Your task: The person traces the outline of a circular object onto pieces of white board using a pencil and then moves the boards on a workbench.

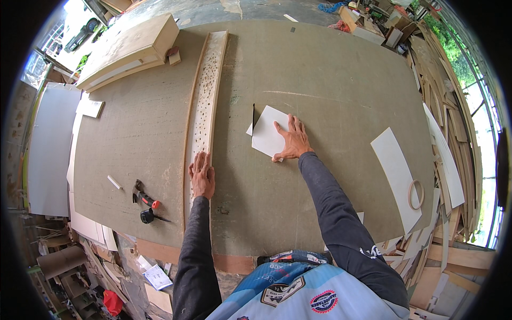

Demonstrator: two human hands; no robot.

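A long, narrow white board (207, 90) with raised light-wood edges runs away from me across the worktable, its face dotted with brown spots. My left hand (202, 176) lies palm down on its nearer part, fingers stretched out, holding nothing. Further right, my right hand (293, 140) rests with spread fingers on a small white angular panel (268, 133), its fingertips near the panel's edges. A thin black strip (253, 116) sticks out at this panel's left side, beside the tip of another white piece (249, 129).
A hammer (144, 197), a black tape measure (148, 216) and a short white stick (114, 182) lie at left. The far left holds a wooden box (130, 50). At right, a roll of edging tape (416, 194) sits on a white strip (392, 170). Scrap boards (453, 117) crowd the right edge.
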